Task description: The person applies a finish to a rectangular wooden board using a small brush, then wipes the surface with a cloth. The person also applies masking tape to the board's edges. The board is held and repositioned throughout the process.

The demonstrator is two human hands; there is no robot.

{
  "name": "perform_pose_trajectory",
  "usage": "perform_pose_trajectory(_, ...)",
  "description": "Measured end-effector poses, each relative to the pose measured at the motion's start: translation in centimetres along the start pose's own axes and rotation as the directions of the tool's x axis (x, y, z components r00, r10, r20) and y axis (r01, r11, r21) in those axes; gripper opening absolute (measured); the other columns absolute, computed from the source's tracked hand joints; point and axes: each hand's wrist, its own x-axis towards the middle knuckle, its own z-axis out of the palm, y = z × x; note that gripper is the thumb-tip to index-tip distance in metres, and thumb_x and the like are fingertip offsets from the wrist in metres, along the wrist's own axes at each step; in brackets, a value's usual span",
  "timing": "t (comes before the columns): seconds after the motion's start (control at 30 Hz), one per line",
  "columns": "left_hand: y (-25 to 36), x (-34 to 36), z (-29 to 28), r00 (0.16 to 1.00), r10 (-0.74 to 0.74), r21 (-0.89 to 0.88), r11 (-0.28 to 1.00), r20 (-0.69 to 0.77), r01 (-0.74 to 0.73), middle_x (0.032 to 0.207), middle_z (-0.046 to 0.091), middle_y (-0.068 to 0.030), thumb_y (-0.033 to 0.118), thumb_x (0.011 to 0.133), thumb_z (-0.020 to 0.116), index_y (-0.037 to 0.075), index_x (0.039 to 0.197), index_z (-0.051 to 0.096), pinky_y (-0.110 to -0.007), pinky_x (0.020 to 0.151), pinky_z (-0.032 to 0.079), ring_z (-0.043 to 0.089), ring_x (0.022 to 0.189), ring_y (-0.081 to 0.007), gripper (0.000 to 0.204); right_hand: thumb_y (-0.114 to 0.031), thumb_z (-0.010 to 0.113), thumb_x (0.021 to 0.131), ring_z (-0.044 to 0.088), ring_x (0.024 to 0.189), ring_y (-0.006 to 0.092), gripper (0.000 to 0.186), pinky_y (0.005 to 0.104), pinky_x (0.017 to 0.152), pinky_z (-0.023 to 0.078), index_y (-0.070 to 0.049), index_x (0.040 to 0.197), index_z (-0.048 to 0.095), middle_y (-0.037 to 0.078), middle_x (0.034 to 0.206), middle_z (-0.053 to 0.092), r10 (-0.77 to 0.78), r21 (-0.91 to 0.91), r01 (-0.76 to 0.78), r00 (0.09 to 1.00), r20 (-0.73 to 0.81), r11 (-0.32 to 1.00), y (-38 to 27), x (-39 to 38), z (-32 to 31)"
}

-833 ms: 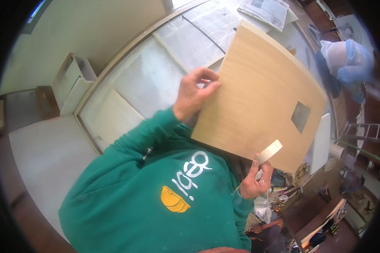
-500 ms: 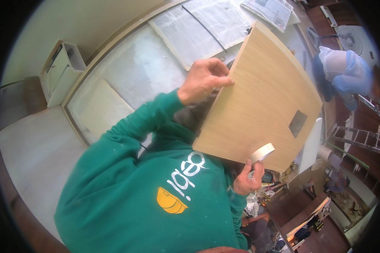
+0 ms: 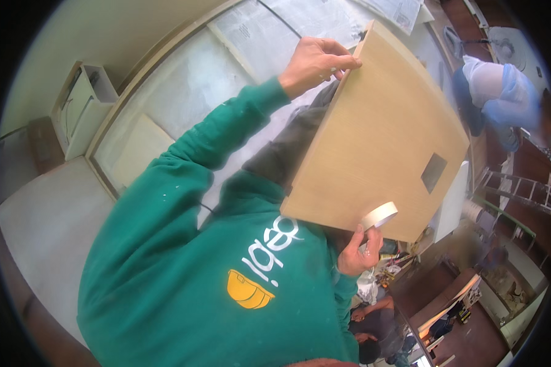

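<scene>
A light wood-grain board with a square hole stands tilted before me. My left hand is closed at its upper left edge, thumb and fingertips pinched by the corner; whether a thin strip of tape lies under them I cannot make out. Near the board's lower edge my right hand holds a roll of pale masking tape between thumb and fingers. The roll sits in front of the board's face. Part of the right hand's fingers is hidden behind the roll.
Dusty sheets cover the long surface at the left, and a small white open box stands there. At the right a person in a white top bends over near a ladder. Another person is low down, beside scattered tools.
My left hand has slid up along the board's edge toward its top corner. The right hand, with the tape roll, has barely moved.
</scene>
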Motion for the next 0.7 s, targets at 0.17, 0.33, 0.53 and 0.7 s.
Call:
perform_pose_trajectory(0.17,-0.9,-5.6,-1.4,0.982,-0.117,0.111,0.989,0.147,0.101,0.087,0.072,-0.0076,0.017,0.081,0.083,-0.003,0.098,0.072,-0.027,0.068,0.052,0.066,0.077,-0.0118,0.029,0.002,0.068,0.09,0.06,0.091,0.0283,0.011,0.0379,0.083,0.048,0.007,0.1,0.065,0.016,0.1,0.069,0.043,0.026,-0.043,0.999,0.001,0.999,0.0,-0.3,0.1)
perform_pose_trajectory(0.33,-1.8,-11.4,-2.4,0.932,-0.231,0.108,0.972,0.28,0.209,0.091,0.07,-0.0031,0.014,0.078,0.084,0.002,0.102,0.071,-0.026,0.075,0.051,0.065,0.084,-0.0108,0.029,0.003,0.071,0.087,0.062,0.093,0.0335,0.013,0.0425,0.085,0.049,0.008,0.097,0.065,0.018,0.097,0.07,0.073,0.048,-0.074,0.997,0.026,0.996,0.3,-0.3,-0.1)
perform_pose_trajectory(0.53,-0.2,-14.8,-2.8,0.978,-0.023,0.358,0.932,0.209,-0.055,0.085,0.068,0.0012,0.014,0.077,0.084,0.004,0.109,0.069,-0.025,0.07,0.046,0.063,0.08,-0.0091,0.037,0.006,0.071,0.086,0.065,0.091,0.0316,0.013,0.0404,0.088,0.05,0.007,0.099,0.068,0.016,0.096,0.07,0.141,0.137,-0.139,0.99,-0.002,0.981,0.0,-0.6,-1.0)
perform_pose_trajectory(0.7,2.7,-15.7,1.7,0.961,0.145,0.293,0.932,0.234,-0.212,0.082,0.07,-0.0046,0.007,0.085,0.077,0.0,0.103,0.071,-0.026,0.066,0.05,0.062,0.071,-0.0111,0.02,0.001,0.073,0.088,0.066,0.096,0.0245,0.014,0.0334,0.091,0.049,0.004,0.101,0.071,0.013,0.101,0.073,0.077,0.318,-0.069,0.997,-0.011,0.945,-2.7,0.8,-2.6)
